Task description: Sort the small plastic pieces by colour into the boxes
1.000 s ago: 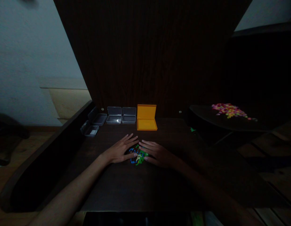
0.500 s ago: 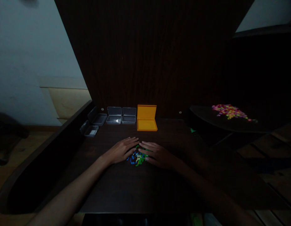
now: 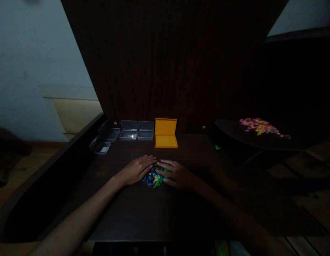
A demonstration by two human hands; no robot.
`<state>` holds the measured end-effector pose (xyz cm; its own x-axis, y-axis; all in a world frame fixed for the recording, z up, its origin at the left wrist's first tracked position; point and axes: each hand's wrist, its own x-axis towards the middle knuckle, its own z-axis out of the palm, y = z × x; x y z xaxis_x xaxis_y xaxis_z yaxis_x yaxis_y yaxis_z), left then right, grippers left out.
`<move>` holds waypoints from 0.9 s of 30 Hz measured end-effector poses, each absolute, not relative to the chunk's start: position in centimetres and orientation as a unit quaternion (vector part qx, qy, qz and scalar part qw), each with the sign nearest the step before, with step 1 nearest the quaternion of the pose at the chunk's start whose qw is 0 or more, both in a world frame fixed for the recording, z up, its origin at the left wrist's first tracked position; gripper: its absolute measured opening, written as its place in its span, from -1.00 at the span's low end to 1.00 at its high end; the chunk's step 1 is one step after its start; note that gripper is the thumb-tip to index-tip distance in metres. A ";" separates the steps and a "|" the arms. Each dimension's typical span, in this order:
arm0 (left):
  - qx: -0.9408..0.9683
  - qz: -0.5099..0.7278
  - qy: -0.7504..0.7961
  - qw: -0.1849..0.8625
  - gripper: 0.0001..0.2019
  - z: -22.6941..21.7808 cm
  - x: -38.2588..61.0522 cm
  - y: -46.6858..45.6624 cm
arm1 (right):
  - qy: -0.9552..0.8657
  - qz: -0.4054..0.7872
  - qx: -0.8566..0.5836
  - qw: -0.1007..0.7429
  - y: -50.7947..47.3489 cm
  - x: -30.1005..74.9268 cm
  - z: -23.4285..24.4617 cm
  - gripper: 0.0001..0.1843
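A small heap of blue, green and pale yellow pieces [image 3: 155,179] lies on the dark wooden desk [image 3: 143,217]; the pieces are too small for me to name. My left hand [image 3: 137,170] rests flat at the left side of the heap, fingers stretched out and pointing right. From the other side my right hand [image 3: 178,175] reaches over the heap's right edge with its fingers spread, covering some of the green pieces. Neither hand grips anything. The fingertips of the two hands nearly meet above the heap.
Behind the hands stands an open orange box [image 3: 166,141]. Several clear plastic cases [image 3: 128,135] with raised lids line the back left. A pile of pink and yellow pieces [image 3: 261,126] lies on a dark side surface [image 3: 234,137] at right. A green scrap [image 3: 217,147] is near the right edge.
Both hands stay around the heap almost unmoved. My right fingers are spread slightly wider. The whole view has shifted by a few pixels.
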<state>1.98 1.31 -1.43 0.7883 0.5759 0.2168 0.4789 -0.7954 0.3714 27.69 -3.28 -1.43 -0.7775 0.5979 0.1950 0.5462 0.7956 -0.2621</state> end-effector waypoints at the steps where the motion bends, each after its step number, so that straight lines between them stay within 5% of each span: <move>1: 0.933 0.165 0.284 0.150 -0.59 -1.4 2.0 1.3 | -0.938 0.096 -0.304 0.140 -3.3 27.7 -1.4 -0.52; 27: 0.931 0.175 0.265 0.179 -0.76 -0.5 1.9 0.9 | -0.936 0.088 -0.318 0.123 -3.3 27.5 -1.5 -0.46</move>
<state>1.87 0.85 -0.46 0.7981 0.5562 0.2317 0.4309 -0.7957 0.4257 27.53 -3.30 -1.49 -0.7672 0.6174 0.1742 0.5741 0.7819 -0.2428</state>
